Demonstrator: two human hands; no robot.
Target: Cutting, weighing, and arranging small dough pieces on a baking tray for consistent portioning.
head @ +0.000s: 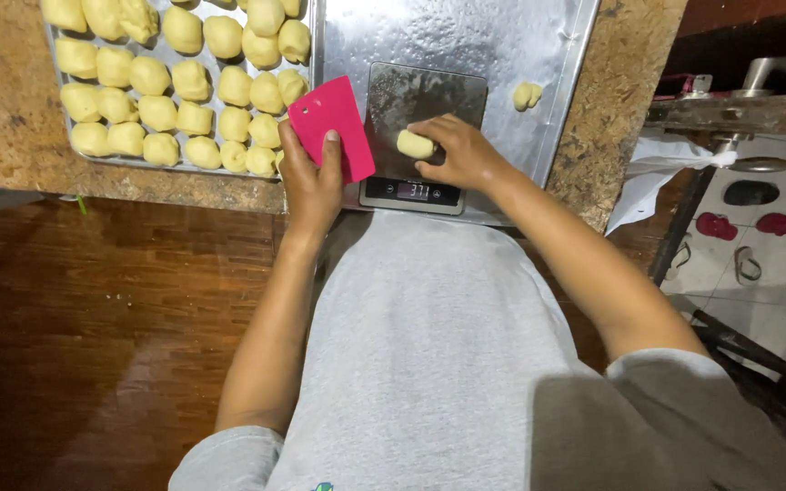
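While right hand (457, 153) pinches dough piece (415, 144) on scale (425, 100), long axis crosswise, my left hand (311, 182) clamps pink scraper (331, 136) just left, blade upright; right grip nearer dough.

A home baking kitchen: a speckled stone counter (11, 109) carries metal trays (502, 45) lined with rows of dough balls (175, 91) and a digital scale (416, 136), while sandals (757, 218) lie on the tiled floor beside it
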